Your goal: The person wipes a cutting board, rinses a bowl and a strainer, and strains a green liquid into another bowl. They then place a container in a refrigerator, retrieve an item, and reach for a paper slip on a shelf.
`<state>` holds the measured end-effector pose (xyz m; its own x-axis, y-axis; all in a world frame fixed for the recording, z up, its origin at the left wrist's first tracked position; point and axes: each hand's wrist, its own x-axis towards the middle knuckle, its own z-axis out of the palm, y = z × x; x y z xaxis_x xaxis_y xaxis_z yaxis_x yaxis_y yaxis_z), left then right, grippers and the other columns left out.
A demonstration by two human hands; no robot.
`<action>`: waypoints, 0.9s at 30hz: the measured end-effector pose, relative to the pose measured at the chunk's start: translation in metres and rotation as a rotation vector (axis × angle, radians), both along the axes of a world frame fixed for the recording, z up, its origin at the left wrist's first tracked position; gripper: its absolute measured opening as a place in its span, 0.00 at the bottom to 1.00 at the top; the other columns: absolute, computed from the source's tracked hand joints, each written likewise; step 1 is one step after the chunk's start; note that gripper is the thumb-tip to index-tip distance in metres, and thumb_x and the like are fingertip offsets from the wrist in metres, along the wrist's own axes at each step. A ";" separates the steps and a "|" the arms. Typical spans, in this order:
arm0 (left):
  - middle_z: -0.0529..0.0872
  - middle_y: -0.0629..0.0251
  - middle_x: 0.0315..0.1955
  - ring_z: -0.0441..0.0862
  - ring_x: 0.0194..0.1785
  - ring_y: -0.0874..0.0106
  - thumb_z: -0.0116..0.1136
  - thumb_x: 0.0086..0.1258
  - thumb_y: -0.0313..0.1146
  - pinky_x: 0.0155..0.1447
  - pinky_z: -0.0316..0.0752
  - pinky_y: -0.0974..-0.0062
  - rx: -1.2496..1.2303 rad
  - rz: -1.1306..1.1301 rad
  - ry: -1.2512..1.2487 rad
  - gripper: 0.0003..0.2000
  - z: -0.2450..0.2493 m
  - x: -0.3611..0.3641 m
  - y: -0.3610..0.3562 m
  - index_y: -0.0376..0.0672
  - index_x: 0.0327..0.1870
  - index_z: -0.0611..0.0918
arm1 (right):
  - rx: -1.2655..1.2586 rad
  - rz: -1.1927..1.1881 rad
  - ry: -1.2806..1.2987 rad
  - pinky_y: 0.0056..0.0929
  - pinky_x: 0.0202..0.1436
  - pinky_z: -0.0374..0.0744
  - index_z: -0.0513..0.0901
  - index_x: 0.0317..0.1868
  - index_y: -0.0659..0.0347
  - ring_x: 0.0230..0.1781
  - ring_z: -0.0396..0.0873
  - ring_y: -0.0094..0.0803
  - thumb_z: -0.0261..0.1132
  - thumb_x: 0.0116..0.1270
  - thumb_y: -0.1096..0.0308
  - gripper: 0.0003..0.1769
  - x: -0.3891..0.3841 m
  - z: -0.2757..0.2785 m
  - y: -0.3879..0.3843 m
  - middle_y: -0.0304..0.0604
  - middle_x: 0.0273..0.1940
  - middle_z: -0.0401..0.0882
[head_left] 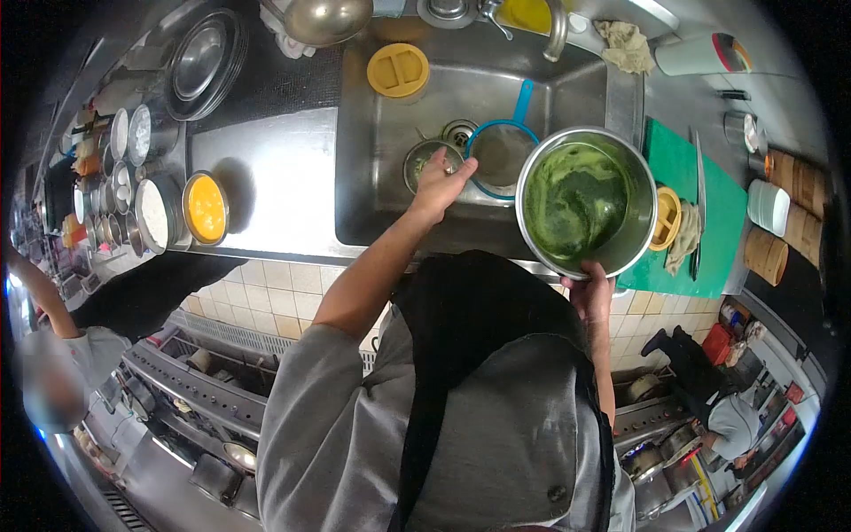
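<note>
My right hand point(592, 288) grips the near rim of a deep metal bowl point(523, 226) that overlaps the sink's right edge in this view. A dark and light green, swirled liquid point(581, 195) fills the bowl's bottom. My left hand point(436, 188) reaches over the sink point(381, 124) with thumb and fingers apart. Its fingers overlap a small round metal dish point(413, 168) with green bits in it. Just right of that hand lies a blue-rimmed strainer point(503, 124), its handle pointing up toward the tap, beside the drain point(458, 133).
A yellow round lid point(398, 70) sits in the sink's far left corner, below a tap point(557, 31). On the right, a green cutting board point(722, 208) bears a long knife point(700, 195) and a cloth point(683, 239). An orange-filled bowl point(206, 208) stands left. Two other people are nearby.
</note>
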<state>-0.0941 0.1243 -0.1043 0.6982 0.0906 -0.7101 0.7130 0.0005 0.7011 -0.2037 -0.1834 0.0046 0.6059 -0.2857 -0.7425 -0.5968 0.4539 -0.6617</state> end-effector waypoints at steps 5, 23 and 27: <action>0.66 0.44 0.72 0.72 0.70 0.53 0.68 0.68 0.44 0.63 0.78 0.51 -0.162 -0.028 0.227 0.49 -0.009 0.008 -0.022 0.40 0.81 0.47 | -0.011 0.006 -0.048 0.33 0.22 0.89 0.65 0.64 0.70 0.36 0.85 0.45 0.56 0.64 0.79 0.26 -0.002 -0.005 -0.007 0.55 0.52 0.77; 0.82 0.59 0.55 0.84 0.52 0.63 0.52 0.71 0.20 0.49 0.89 0.60 -0.326 0.249 0.121 0.21 -0.041 -0.004 -0.045 0.42 0.65 0.74 | -0.141 0.041 -0.101 0.33 0.21 0.87 0.66 0.61 0.75 0.34 0.85 0.46 0.56 0.64 0.76 0.25 0.020 0.011 0.000 0.58 0.49 0.78; 0.82 0.60 0.54 0.84 0.52 0.64 0.51 0.72 0.20 0.49 0.89 0.61 -0.325 0.255 0.110 0.19 -0.040 -0.006 -0.045 0.41 0.63 0.75 | -0.162 0.085 -0.102 0.33 0.22 0.87 0.66 0.62 0.77 0.33 0.85 0.45 0.56 0.64 0.76 0.26 0.021 0.011 0.003 0.59 0.48 0.79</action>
